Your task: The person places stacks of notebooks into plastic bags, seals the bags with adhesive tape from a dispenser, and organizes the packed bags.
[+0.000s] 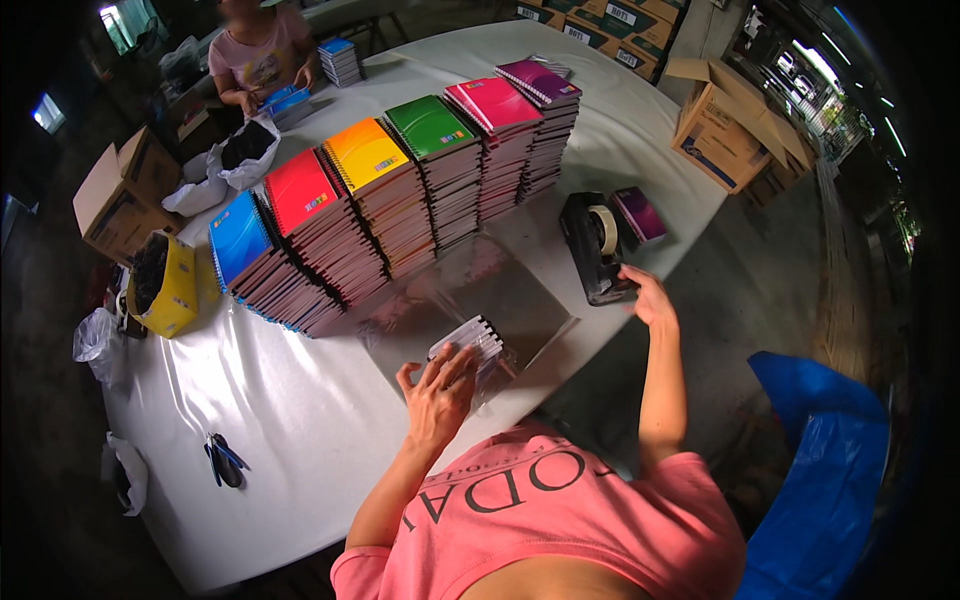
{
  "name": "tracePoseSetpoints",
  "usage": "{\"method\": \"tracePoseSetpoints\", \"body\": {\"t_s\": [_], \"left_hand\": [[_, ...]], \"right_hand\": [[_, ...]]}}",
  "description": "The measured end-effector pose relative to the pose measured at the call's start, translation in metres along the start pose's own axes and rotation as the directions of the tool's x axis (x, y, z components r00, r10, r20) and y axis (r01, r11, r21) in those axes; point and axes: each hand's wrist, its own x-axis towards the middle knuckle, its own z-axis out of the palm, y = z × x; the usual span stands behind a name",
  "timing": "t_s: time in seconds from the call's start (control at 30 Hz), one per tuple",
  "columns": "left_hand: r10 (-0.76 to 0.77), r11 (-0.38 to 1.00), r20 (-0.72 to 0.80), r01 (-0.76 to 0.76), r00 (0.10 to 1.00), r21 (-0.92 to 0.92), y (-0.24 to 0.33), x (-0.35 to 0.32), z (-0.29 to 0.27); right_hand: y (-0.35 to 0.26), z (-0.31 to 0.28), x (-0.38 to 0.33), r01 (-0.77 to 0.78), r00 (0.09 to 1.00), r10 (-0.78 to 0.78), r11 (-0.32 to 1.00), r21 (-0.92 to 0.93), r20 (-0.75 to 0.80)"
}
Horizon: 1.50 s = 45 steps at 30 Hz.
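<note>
Apparently midway: resting the loosely spread left hand (440, 392) on a notebook bundle (484, 337), already set on clear plastic (532, 292) on the table (320, 430), seemingly not yet taped; holding the right hand (652, 300) by the tape dispenser (597, 272), with unclear grip.

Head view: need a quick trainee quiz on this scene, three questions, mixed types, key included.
1. Which hand is at the tape dispenser?

2. True or false: in the row, the green stack stands between the yellow stack and the pink stack.

3. What is nearest the left hand?
A) Pliers
B) Notebooks
C) Blue tarp

Key:
1. The right hand.
2. True.
3. B.
</note>
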Motion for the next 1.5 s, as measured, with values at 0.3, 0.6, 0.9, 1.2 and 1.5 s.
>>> {"method": "tracePoseSetpoints", "body": {"t_s": [0.3,0.6,0.9,1.2,1.5], "left_hand": [[0.043,0.998,-0.076,-0.046,0.996,-0.039,-0.002,-0.004,0.005],[-0.016,0.973,-0.159,-0.021,0.987,-0.23,-0.009,-0.004,0.013],[-0.013,0.949,-0.16,-0.038,0.987,-0.312,-0.016,-0.006,0.018],[-0.027,0.992,0.122,0.041,0.992,-0.116,-0.011,0.006,-0.009],[-0.196,0.98,0.238,0.18,0.951,0.087,0.005,0.052,0.003]], "right_hand": [[0.06,0.006,-0.035,0.028,0.306,-0.939,0.176,-0.984,-0.159],[0.027,0.146,-0.12,0.7,0.663,-0.746,0.593,-0.399,0.055],[0.072,0.237,-0.155,0.176,0.976,-0.157,0.977,-0.121,0.152],[0.102,0.218,-0.135,0.23,0.971,-0.194,0.922,-0.313,0.143],[0.172,0.192,-0.097,0.387,0.896,-0.179,0.763,-0.518,0.406]]}}
